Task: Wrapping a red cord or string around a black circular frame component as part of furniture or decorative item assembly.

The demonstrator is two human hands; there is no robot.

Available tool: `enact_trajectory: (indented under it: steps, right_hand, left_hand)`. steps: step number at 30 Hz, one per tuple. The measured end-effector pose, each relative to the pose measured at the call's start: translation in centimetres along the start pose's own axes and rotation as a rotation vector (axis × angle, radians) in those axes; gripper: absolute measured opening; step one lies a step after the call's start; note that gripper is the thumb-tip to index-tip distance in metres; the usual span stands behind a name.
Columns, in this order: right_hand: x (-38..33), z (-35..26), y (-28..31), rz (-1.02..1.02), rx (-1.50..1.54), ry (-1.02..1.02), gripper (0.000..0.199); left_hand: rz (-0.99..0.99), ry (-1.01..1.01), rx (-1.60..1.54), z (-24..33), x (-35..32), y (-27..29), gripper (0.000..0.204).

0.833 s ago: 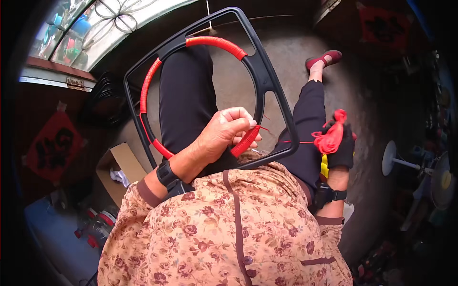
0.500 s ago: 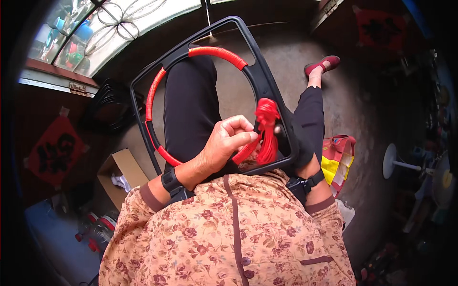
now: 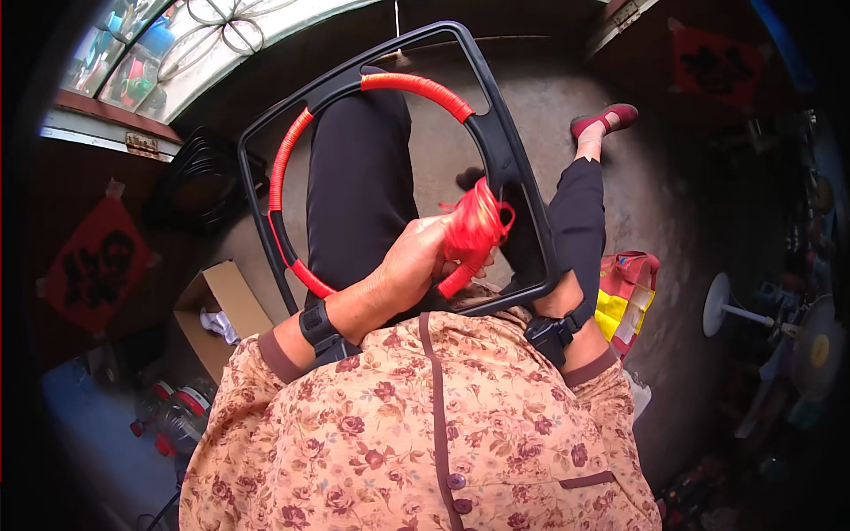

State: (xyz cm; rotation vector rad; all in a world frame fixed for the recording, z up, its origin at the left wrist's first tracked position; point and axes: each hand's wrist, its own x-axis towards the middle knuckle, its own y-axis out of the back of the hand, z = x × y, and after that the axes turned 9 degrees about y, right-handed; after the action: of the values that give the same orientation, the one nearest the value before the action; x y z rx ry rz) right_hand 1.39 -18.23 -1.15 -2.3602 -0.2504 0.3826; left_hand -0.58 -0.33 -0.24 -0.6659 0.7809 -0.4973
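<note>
A black frame (image 3: 510, 159), roughly rectangular with a round ring inside, lies tilted over my lap. Red cord (image 3: 416, 85) is wound tightly around several stretches of the ring. My left hand (image 3: 414, 258) is closed on a loose bundle of red cord (image 3: 478, 219), beside the ring's lower right part; the bundle is blurred. Behind the frame's right side is my right hand (image 3: 524, 252), in what looks like a dark glove. Dark fingertips show through the ring near the bundle, but most of its fingers are hidden, so its grip cannot be made out.
More black frames (image 3: 199, 181) are stacked at the left by the wall. An open cardboard box (image 3: 212, 310) with something white inside stands left of me, near plastic bottles (image 3: 184, 418). A red and yellow bag (image 3: 626, 296) and a white fan (image 3: 719, 303) are at the right.
My left hand has gone from pinching near the ring to gripping the cord bundle, which has shifted left and lifted. My right hand has moved further behind the frame.
</note>
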Motion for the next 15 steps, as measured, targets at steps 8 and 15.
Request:
enact_trajectory:
  steps: [8, 15]
  right_hand:
    - [-5.4, -6.3, 3.0, 0.551, 0.057, 0.554, 0.017]
    - [-13.9, -10.6, 14.7, 0.13, 0.521, 0.612, 0.036]
  left_hand:
    - [-0.07, 0.104, -0.166, 0.1, -0.1, 0.9, 0.046]
    - [-0.028, 0.103, -0.095, 0.4, 0.3, 0.6, 0.044]
